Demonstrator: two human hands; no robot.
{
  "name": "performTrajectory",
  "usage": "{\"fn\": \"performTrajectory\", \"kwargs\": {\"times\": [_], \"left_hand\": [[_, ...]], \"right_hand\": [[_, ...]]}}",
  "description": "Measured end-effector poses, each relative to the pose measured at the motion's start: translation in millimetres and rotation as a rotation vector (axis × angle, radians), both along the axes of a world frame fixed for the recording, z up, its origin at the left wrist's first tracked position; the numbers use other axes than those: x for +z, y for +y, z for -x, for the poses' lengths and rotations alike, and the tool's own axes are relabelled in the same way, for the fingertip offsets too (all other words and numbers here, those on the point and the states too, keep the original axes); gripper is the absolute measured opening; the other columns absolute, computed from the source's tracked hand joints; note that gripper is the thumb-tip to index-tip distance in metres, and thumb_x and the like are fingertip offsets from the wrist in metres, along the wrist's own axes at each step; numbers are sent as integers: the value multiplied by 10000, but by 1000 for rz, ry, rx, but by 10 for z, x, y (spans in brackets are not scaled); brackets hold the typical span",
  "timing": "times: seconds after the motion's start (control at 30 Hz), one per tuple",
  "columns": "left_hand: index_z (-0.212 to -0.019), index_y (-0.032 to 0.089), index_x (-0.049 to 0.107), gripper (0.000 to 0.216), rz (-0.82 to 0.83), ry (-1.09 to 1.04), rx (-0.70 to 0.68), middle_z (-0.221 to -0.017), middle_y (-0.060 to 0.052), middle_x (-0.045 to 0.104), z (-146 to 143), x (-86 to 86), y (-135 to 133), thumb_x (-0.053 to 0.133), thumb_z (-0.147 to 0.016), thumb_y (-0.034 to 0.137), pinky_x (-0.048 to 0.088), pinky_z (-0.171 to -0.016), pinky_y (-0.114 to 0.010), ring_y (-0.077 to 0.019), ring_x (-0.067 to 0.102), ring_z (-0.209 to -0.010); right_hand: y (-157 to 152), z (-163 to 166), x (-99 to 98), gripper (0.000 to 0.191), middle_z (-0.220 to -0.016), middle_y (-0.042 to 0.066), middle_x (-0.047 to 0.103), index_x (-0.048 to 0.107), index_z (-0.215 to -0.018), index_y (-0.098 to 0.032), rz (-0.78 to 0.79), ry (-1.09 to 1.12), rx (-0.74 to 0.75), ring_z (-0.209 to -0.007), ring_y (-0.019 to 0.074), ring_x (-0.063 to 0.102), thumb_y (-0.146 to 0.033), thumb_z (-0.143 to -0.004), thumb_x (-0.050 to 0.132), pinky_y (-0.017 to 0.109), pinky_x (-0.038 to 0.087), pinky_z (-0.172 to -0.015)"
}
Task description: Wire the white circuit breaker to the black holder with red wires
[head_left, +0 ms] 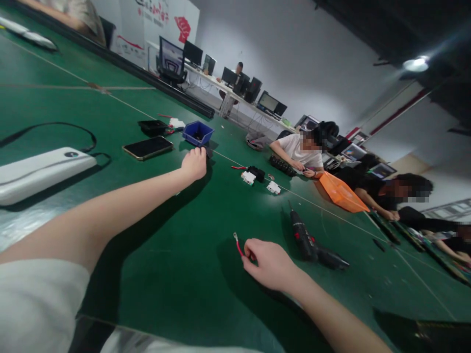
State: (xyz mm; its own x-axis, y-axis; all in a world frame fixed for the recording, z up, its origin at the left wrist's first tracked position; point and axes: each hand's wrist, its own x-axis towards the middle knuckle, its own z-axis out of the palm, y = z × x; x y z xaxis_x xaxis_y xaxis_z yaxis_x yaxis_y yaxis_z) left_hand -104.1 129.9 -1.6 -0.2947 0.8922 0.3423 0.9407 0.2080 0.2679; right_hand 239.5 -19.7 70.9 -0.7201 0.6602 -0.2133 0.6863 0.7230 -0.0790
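Observation:
My left hand (pixel 195 164) reaches out over the table, just in front of a small blue bin (pixel 191 138) with dark small parts in it. Its fingers are closed at a dark thing (pixel 208 151) whose kind I cannot make out. Between the thumb and fingers of my right hand (pixel 270 264) is a short red wire (pixel 239 246) with a metal ring terminal at its free end, held above the green table top. A black cordless screwdriver (pixel 307 240) lies to the right of this hand.
A phone (pixel 147 148), a black tray (pixel 152 128) and a long white device (pixel 46 174) lie at the left. White circuit breakers (pixel 274 187) sit mid-table. Beyond are an orange bin (pixel 340 192) and several people seated at work (pixel 300 149).

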Motion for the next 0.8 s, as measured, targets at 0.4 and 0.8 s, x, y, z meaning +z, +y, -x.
{"fn": "performTrajectory", "kwargs": {"times": [0.4,0.8], "left_hand": [[-1538,17,265,658,36,-25,24,-1474,-278,392,19,4,29,400,-912,168,433,-992,-444,-374,475,-1271],[-1518,29,291,615,88,-37,11,-1399,-269,453,25,-6,40,399,-935,192,414,-1017,-463,-370,488,-1259]], "right_hand": [[1793,625,-343,286,-1215,148,605,612,-1150,-156,-355,386,-270,-1040,255,622,-329,-952,501,371,489,-894],[2138,483,-735,453,-1438,173,556,548,-1382,-139,-336,372,-214,-1347,302,464,-351,-994,450,474,391,-1122]]}}
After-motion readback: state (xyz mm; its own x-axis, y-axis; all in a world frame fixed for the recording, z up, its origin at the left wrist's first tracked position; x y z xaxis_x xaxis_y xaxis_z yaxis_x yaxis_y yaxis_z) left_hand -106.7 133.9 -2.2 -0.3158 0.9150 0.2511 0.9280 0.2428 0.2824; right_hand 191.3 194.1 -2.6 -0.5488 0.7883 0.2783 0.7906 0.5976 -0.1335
